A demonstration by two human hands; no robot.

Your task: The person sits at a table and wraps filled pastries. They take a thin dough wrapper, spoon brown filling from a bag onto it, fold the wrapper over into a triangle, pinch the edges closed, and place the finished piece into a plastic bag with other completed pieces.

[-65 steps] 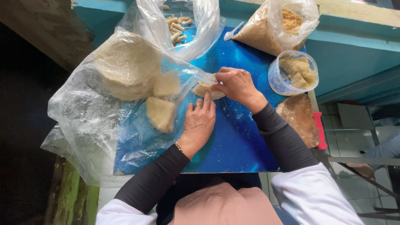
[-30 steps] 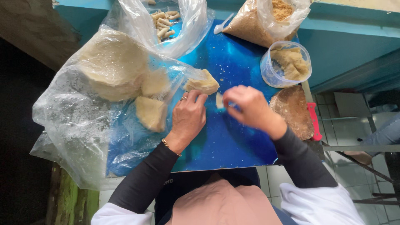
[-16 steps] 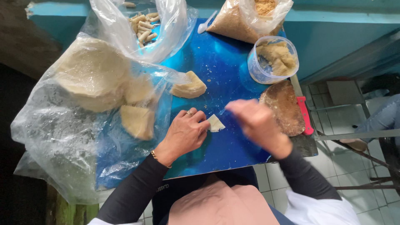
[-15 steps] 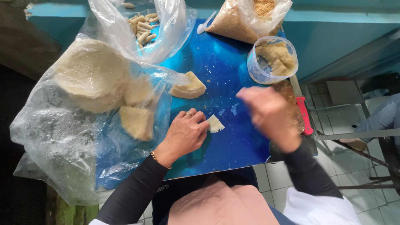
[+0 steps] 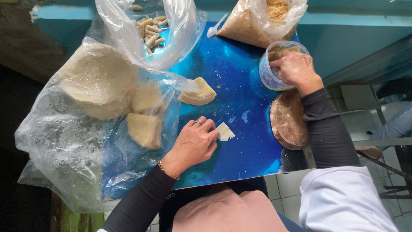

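Observation:
My left hand [image 5: 194, 144] rests on the blue table [image 5: 234, 73], its fingertips pinning a small pale triangular wrapper piece [image 5: 224, 131]. My right hand [image 5: 295, 68] reaches into a clear round plastic tub [image 5: 272, 69] of brownish filling at the right, fingers inside the rim; what they grip is hidden. A wedge-shaped stack of pale wrappers [image 5: 198, 92] lies between the two hands, above the left one.
A big clear plastic sheet [image 5: 64, 146] at the left holds a round wrapper stack [image 5: 98, 77] and cut wedges [image 5: 145, 129]. A bag of finished rolls [image 5: 151, 32], a bag of crumbs [image 5: 257, 23], a white spoon [image 5: 216, 26] and a brown lid [image 5: 288, 118] lie around.
My right hand left the small wrapper piece and swung up to the right into the plastic tub. My left hand stayed on the wrapper piece.

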